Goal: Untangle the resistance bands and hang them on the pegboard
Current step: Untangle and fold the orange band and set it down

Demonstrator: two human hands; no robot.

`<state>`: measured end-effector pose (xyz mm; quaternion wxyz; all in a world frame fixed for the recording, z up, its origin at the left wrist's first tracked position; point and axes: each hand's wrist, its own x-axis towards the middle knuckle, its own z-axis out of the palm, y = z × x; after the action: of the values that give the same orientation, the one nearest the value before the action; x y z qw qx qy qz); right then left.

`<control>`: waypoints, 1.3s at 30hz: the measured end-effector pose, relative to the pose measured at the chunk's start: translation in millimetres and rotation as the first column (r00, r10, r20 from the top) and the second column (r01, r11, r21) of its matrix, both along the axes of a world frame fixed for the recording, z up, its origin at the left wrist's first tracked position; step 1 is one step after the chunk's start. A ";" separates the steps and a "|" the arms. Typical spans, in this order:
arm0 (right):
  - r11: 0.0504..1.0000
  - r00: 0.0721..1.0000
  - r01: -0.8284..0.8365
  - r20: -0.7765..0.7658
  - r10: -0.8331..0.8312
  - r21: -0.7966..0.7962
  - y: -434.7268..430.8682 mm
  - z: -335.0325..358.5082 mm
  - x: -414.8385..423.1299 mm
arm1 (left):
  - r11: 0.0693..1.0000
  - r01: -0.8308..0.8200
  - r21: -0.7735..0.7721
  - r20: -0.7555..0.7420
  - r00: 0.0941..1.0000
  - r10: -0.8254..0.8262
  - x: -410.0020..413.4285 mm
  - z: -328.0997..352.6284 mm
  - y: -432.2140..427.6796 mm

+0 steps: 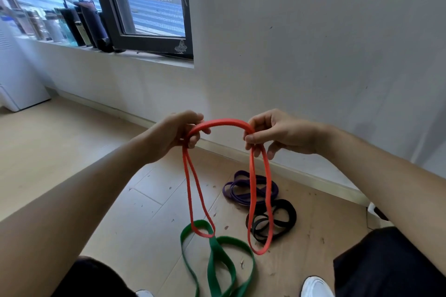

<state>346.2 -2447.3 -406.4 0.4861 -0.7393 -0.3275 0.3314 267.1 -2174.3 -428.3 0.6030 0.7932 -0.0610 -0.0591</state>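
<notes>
Both my hands hold an orange-red resistance band (223, 123) up in front of me. My left hand (177, 134) grips its left end and my right hand (270, 132) pinches its right end. An arch of the band spans between them, and two long loops hang down toward the floor. On the wooden floor below lie a green band (218, 257), a purple band (237, 191) and a black band (282, 216), each in loose coils. The left orange loop hangs in front of the green band. No pegboard is in view.
A white wall (313, 55) with a baseboard runs behind the bands. A dark-framed window (144, 7) at upper left has several bottles (79, 24) on its sill. A white appliance (17, 75) stands at far left. My legs and white shoes (316, 287) are at the bottom.
</notes>
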 end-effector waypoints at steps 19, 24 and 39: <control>0.969 0.994 -0.097 -0.062 0.085 -0.228 -2.0 -37.9 8.4 | 0.872 -0.214 -0.440 0.109 0.951 0.289 6.5 17.4 -21.2; 0.979 0.994 -0.077 -0.089 0.061 -0.191 -5.6 -43.5 12.7 | 0.877 -0.256 -0.407 0.087 0.945 0.316 5.3 10.2 -5.4; 0.983 0.994 0.106 0.003 -0.107 0.151 -28.1 6.2 6.6 | 0.998 0.034 -0.056 0.005 0.999 -0.034 -2.7 -2.0 -3.9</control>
<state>352.8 -2475.3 -400.2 0.5557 -0.7189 -0.3143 0.2749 264.4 -2178.3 -430.3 0.6239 0.7749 -0.0772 -0.0661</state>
